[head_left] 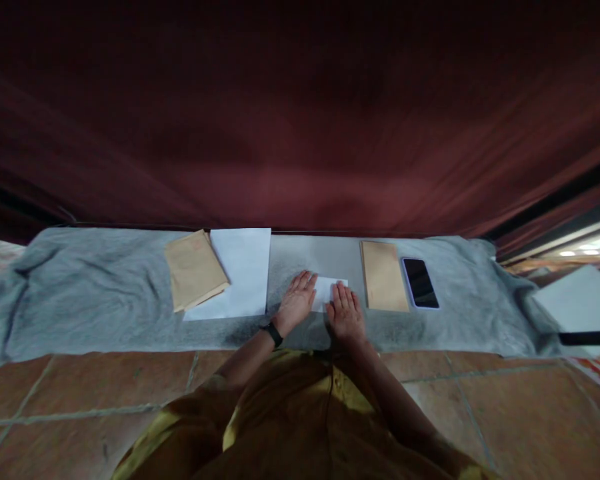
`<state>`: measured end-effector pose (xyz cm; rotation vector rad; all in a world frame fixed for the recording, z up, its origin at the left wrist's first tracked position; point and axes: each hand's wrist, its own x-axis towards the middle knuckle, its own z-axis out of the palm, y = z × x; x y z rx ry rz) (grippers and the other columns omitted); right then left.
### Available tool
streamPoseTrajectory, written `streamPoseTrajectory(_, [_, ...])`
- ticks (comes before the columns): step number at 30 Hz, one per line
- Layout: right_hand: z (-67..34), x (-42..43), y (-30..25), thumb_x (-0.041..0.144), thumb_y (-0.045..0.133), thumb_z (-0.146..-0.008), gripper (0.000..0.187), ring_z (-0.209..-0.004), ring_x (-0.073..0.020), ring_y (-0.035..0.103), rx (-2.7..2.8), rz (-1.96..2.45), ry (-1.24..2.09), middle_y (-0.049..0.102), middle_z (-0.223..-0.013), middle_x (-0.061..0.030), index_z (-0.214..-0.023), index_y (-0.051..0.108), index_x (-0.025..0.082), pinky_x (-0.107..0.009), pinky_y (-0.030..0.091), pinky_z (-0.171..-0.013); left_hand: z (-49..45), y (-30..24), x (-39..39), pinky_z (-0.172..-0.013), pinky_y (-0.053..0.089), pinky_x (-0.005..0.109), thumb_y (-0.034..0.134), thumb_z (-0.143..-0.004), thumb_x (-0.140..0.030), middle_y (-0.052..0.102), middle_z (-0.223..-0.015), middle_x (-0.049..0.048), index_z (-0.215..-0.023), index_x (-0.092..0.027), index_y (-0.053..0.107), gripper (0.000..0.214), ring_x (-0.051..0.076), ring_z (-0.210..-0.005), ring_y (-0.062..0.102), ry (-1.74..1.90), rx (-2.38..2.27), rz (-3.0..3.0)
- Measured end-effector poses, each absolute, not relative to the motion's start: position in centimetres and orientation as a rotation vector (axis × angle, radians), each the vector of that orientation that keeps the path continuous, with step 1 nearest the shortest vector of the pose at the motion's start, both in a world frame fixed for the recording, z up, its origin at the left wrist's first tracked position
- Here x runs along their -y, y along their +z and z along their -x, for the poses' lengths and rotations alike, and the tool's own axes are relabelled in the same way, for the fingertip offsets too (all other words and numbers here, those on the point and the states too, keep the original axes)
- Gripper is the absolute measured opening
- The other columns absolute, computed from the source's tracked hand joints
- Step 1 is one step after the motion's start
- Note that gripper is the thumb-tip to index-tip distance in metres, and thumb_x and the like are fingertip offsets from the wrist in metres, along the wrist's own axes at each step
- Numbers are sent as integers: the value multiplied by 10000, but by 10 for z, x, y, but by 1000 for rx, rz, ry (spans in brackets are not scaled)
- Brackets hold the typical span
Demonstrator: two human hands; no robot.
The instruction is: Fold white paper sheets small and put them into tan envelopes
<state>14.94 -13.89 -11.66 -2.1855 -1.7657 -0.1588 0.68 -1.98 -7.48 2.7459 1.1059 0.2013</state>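
Observation:
A small white piece of paper point(323, 291), apparently folded, lies flat on the grey cloth in front of me. On its left edge rests my left hand point(297, 300), palm down with fingers stretched out and a dark band on the wrist. My right hand point(346, 312) lies flat over the paper's right part, fingers extended, covering its lower right corner. To the left, white sheets point(244, 273) lie partly under brown envelopes point(195, 270). Just right of my right hand is a stack of brown envelopes point(384, 277).
A phone point(421, 283) with a dark screen lies right of the right-hand envelopes. Grey cloth point(105, 287) covers the long narrow surface, backed by a dark red curtain-like fabric point(300, 133). Tiled floor point(105, 380) shows in front. A white panel point(583, 303) stands at far right.

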Motion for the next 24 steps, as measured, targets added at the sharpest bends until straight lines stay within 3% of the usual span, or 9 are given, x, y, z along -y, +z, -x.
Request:
streamPoseTrajectory(5, [-148, 139, -111, 335, 397, -1062, 557, -1493, -298, 397, 1761, 2191, -100, 435, -1605, -180, -1555, 418, 76, -481, 295, -1223, -24, -59, -3, -1145, 395, 419, 560, -948, -176, 616, -1362, 146, -1354, -157, 604, 409, 273, -1307, 541, 160, -1058, -2551])
streamPoseTrajectory(9, [-151, 140, -108, 305, 393, -1058, 539, -1490, -295, 403, 1744, 2158, -48, 453, -1597, -171, -1544, 433, 75, -487, 307, -1226, -30, -50, -23, -1119, 397, 400, 679, -795, -80, 685, -1149, 103, -963, -188, 721, 204, 267, -1195, 592, 225, -1086, -2265])
streamPoseTrajectory(12, [-153, 144, -105, 281, 387, -1056, 529, -1482, -292, 417, 1709, 2095, -16, 474, -1583, -173, -1550, 420, 92, -509, 323, -1223, -29, -46, -32, -954, 490, 367, 657, -763, -77, 692, -893, 56, -769, -192, 673, 117, 241, -975, 656, 268, -1130, -2139])
streamPoseTrajectory(15, [-145, 147, -98, 295, 405, -1052, 596, -1490, -289, 408, 1684, 1970, 26, 446, -1595, -199, -1606, 297, 106, -527, 377, -1194, -24, -42, -33, -692, 505, 302, 638, -780, -157, 617, -676, -5, -748, -191, 641, 46, 195, -707, 636, 334, -1171, -1941])
streamPoseTrajectory(18, [-123, 147, -82, 384, 457, -1038, 722, -1513, -296, 368, 1651, 1870, 70, 366, -1636, -219, -1641, 176, 103, -511, 428, -1164, -21, -35, -23, -568, 449, 248, 599, -810, -221, 594, -643, -23, -795, -184, 631, 51, 161, -624, 610, 444, -1177, -1751])
streamPoseTrajectory(21, [-103, 142, -59, 407, 525, -994, 756, -1506, -315, 377, 1621, 1887, 89, 371, -1637, -202, -1631, 242, 118, -512, 410, -1181, -22, -23, -7, -538, 442, 229, 603, -827, -302, 628, -695, -9, -828, -184, 627, 120, 154, -642, 628, 543, -1160, -1619])
streamPoseTrajectory(24, [-105, 139, -37, 239, 443, -994, 560, -1391, -281, 530, 1529, 1917, 166, 518, -1549, -162, -1549, 440, 162, -459, 449, -1143, -21, -10, 5, -584, 498, 240, 624, -854, -471, 702, -843, 31, -915, -193, 654, 286, 173, -748, 679, 625, -1070, -1402])
